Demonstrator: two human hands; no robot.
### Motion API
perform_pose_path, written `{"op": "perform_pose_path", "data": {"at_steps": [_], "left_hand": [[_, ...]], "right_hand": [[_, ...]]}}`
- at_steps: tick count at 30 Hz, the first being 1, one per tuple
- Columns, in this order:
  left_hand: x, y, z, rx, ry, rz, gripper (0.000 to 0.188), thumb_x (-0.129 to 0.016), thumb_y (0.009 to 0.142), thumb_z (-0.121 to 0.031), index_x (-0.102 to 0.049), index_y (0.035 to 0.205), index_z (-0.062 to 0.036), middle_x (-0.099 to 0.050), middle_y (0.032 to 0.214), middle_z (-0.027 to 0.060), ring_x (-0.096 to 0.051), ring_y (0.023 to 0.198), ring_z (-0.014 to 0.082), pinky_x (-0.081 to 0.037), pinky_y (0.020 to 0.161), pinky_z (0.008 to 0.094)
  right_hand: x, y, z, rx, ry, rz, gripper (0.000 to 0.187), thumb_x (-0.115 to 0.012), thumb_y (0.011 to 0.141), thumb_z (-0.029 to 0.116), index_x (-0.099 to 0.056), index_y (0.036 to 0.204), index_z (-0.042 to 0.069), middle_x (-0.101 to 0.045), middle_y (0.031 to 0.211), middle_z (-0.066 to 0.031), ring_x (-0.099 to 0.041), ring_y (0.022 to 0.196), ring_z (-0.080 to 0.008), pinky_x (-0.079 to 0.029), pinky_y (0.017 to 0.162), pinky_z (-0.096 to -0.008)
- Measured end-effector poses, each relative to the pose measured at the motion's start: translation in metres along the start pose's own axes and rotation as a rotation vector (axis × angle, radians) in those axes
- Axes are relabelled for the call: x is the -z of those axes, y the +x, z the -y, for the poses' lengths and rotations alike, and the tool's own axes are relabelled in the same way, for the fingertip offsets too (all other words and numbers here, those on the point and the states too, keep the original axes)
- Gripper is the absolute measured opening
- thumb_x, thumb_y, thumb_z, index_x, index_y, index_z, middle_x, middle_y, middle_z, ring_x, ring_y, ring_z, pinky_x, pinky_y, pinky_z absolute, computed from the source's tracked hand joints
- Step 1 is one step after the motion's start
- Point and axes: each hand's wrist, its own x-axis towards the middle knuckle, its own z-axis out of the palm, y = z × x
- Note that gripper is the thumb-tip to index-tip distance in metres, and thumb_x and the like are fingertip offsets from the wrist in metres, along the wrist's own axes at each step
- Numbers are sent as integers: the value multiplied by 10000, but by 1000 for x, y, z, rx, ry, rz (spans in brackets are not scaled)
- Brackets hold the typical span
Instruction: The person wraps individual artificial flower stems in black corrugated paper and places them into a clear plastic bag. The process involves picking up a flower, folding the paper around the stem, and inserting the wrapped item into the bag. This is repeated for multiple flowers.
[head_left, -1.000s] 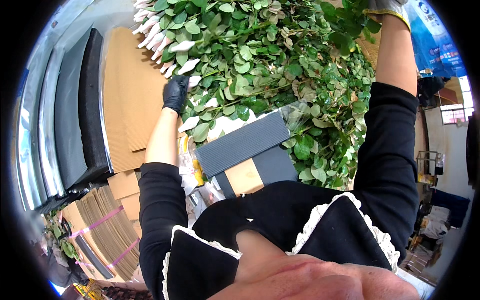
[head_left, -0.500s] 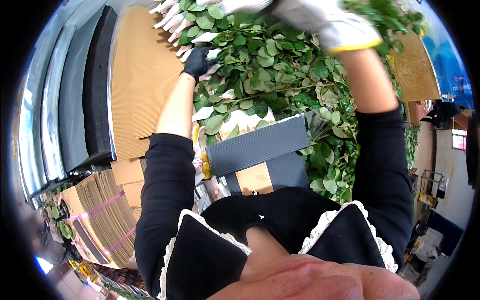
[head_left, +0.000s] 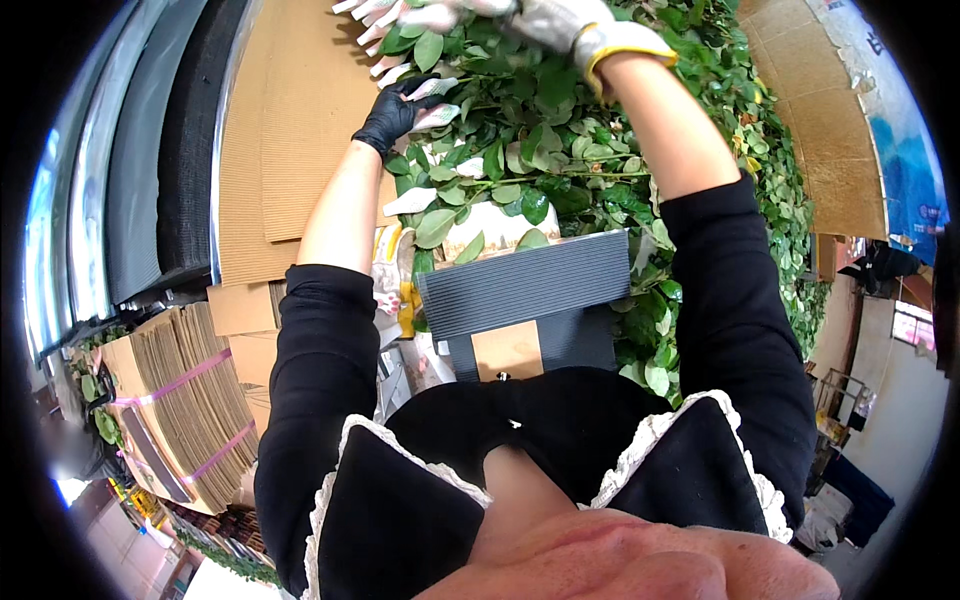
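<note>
My left hand (head_left: 388, 118), in a black glove, is at the left edge of a leafy pile of cut stems (head_left: 560, 145). Its fingers close round a flower head in a pale mesh sleeve (head_left: 432, 90). Close to the top edge is my right hand (head_left: 560, 28), in a grey-and-white glove with a yellow-edged cuff. Blur partly hides its fingers, which appear closed on a sleeved flower (head_left: 430, 17) pointing left. More flower heads in white and pinkish sleeves (head_left: 372, 32) line the pile's upper left edge.
Corrugated cardboard (head_left: 310, 130) lies left of the pile. A dark ribbed panel (head_left: 525, 285) stands in front of me, beside a white-and-yellow glove (head_left: 393, 270). Strapped cardboard sheets (head_left: 185, 390) stack at lower left. Another cardboard piece (head_left: 820, 120) borders the pile on the right.
My right hand has moved left across the top of the pile, with the sleeved flower shifting alongside it. My left hand stays near the same row of sleeved heads.
</note>
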Motion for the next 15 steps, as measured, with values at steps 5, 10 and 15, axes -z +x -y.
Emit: {"op": "perform_pose_path", "data": {"at_steps": [5,10,15], "left_hand": [[28,-10,-36,-170,244,-37,429,-700,808,-90,-588,1220,-38,-660,1139,143,-609,1105,248,-465,973,339],[32,-6,-101,-319,-55,9,428,-741,804,-86,-602,1209,-75,-647,1141,146,-613,1085,269,-487,936,340],[-6,-22,-18,-210,163,75,520,-725,853,-136,-545,1336,-64,-613,1268,180,-607,1146,272,-464,971,357]], "right_hand": [[3,-32,73,-94,473,36,568,-726,782,308,-525,1302,196,-591,1242,-172,-647,964,-386,-537,810,-453],[57,-23,47,-105,378,392,443,-703,795,424,-667,1045,60,-712,920,-168,-691,824,-308,-548,723,-381],[229,-54,-9,-704,108,-321,456,-758,734,413,-699,974,30,-709,897,-185,-690,805,-330,-537,743,-405]]}}
